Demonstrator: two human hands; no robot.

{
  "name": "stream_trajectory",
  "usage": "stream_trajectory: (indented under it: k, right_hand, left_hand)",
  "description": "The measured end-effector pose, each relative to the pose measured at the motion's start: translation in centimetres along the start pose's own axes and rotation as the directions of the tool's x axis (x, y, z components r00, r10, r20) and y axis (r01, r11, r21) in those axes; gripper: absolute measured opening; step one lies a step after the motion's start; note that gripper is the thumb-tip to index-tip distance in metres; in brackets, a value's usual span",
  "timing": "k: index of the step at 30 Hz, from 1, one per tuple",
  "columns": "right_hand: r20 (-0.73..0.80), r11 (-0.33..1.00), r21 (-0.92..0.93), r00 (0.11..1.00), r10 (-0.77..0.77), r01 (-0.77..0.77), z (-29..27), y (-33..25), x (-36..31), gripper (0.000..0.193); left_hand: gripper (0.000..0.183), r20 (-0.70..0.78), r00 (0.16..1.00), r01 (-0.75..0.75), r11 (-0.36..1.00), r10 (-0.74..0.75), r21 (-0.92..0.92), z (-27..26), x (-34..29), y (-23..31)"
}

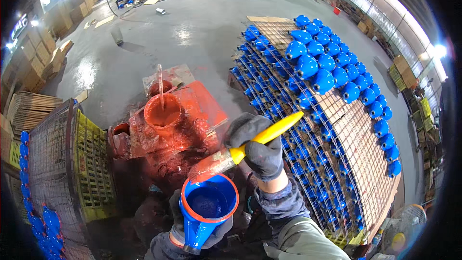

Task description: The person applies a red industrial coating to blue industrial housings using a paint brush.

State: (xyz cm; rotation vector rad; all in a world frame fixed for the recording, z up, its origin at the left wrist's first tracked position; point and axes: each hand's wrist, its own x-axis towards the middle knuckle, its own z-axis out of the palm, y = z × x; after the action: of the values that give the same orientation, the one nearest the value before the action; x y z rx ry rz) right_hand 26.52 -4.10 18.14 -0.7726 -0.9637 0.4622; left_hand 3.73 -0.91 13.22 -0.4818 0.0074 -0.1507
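Brush (267, 133) at the rim of a blue cup (209, 204), both hands occupied.
We see the left hand (178, 225) cradling the cup, low and central, its red-rimmed mouth facing up. The right hand (260, 151) grips the brush's yellow handle, red bristles at the rim's far-left edge; we cannot confirm contact. Beyond, we note a red bucket (156, 121) with a stick (161, 84) in it.

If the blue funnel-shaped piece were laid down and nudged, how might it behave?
The blue piece might roll, given its rounded body. It looks stiff, showing no bending in the left hand. Its red rim looks glossy, so may be slippery.
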Motion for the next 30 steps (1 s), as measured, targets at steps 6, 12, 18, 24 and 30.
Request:
stream_trajectory:
  k: [6,12,18,24,30]
  right_hand:
    - [-0.075,0.997,-0.073,0.997,0.035,-0.04,-1.0,-1.4,-0.2,0.034]
    - [-0.174,0.994,0.105,0.983,0.057,-0.039,-0.6,-2.1,-1.3,0.015]
    - [-0.149,0.983,-0.109,0.981,0.128,-0.145,2.1,0.0,-1.7,0.02]
    - [0.256,0.882,-0.416,0.959,-0.119,0.221,0.8,-2.2,-0.3,0.014]
    - [0.102,0.995,-0.077,0.993,-0.058,0.066,-0.9,-1.1,-0.7,0.009]
  left_hand:
    - [0.109,0.053,0.984,-0.149,0.955,0.168,-0.256,0.4,0.0,1.4]
    - [0.102,0.198,0.948,-0.29,0.934,0.25,0.209,0.0,0.5,4.2]
    - [0.107,-0.123,0.865,-0.374,0.789,0.486,0.488,0.5,1.4,3.5]
    - [0.108,-0.143,0.81,-0.31,0.622,0.568,0.719,0.0,1.7,3.1]
    - [0.09,0.058,0.918,-0.392,0.876,0.392,0.282,-0.5,1.6,4.2]
